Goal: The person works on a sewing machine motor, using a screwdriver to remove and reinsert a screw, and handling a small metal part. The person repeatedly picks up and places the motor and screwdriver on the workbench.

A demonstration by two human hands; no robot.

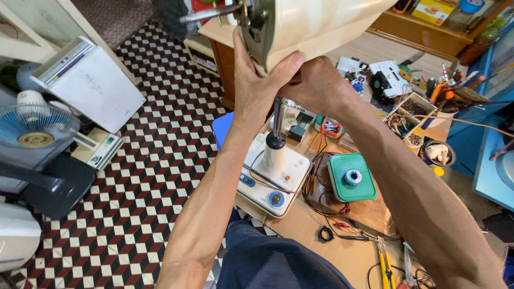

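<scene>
Glossy cream plastic housing (321, 21), shiny metal shaft (278, 115) (smooth), matt green plastic lid (350, 179)

The fan base (274, 176) stands on the workbench (342, 257), lidded box (352, 177) right of it (just beside).

The cream housing (321, 21) is cut off by the top edge; its full shape cannot be told. The right hand (316, 85) lies partly behind the left hand (257, 80), so its fingers and its grip on the housing are hidden. The metal post (278, 115) vanishes upward behind both hands. The small tools in the tray (415, 109) are too small to identify. The table fan (32, 128) runs off the left edge.
</scene>
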